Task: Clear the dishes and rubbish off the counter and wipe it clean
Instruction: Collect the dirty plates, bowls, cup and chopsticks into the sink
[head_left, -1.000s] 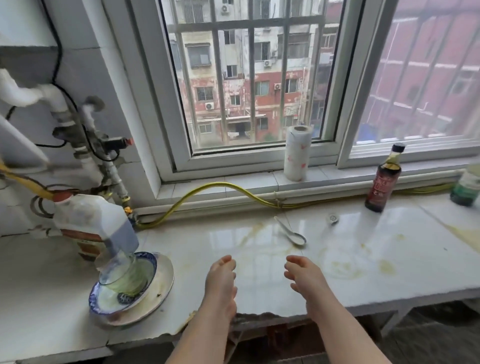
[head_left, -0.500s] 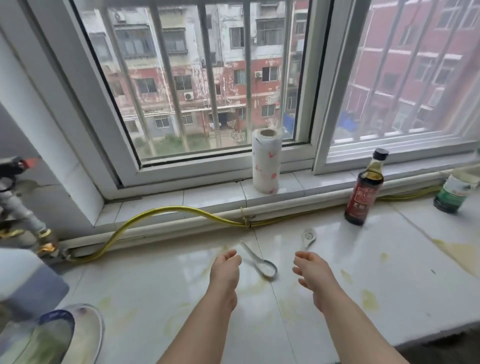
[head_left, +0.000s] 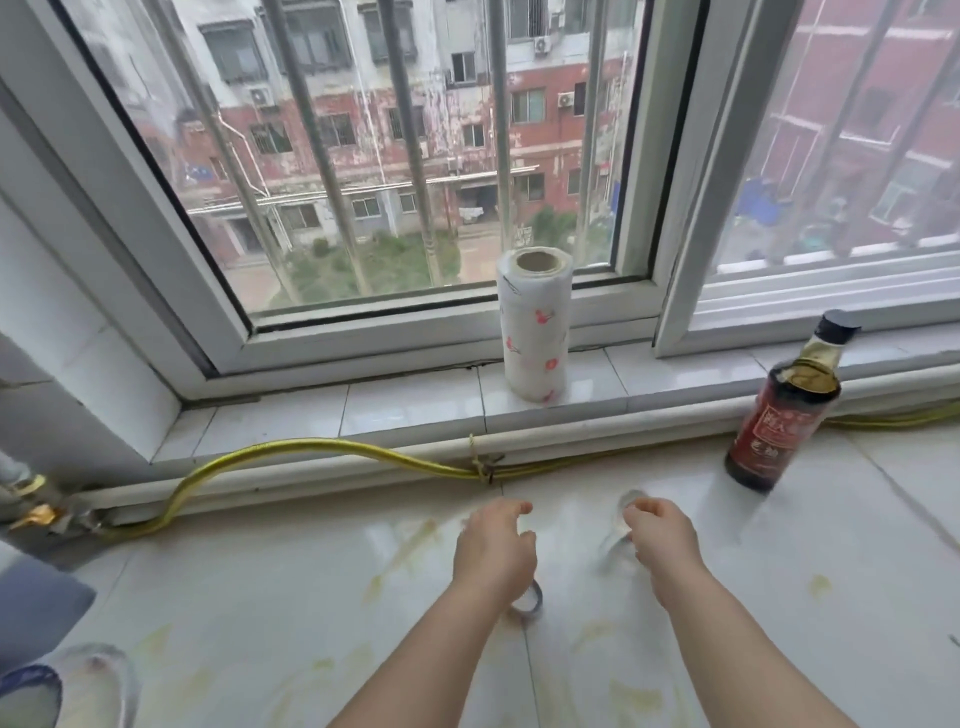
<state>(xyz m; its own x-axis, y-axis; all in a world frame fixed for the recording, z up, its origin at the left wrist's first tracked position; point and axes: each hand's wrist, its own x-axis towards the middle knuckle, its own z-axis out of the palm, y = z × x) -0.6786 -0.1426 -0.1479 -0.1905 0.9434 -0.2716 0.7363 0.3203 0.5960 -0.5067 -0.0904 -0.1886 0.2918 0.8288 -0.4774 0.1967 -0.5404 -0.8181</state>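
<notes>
A white spoon (head_left: 527, 605) lies on the stained white counter (head_left: 291, 613); only its bowl shows below my left wrist. My left hand (head_left: 493, 551) hovers over the hidden handle with fingers curved down, and whether it grips is unclear. My right hand (head_left: 662, 535) has curled fingers, its fingertips at a small round cap (head_left: 627, 500) that is blurred. A stack of a blue-rimmed bowl (head_left: 26, 696) on a plate (head_left: 98, 680) peeks in at the bottom left corner.
A roll of patterned paper towel (head_left: 532, 327) stands on the window sill. A dark sauce bottle (head_left: 779, 415) stands at the right on the counter. A yellow hose (head_left: 311, 449) runs along the back edge to a brass valve (head_left: 36, 514). Yellow stains spot the counter.
The view has moved closer and to the right. Both hands reached forward: the left now covers the spoon's handle, and the right has come to the small cap.
</notes>
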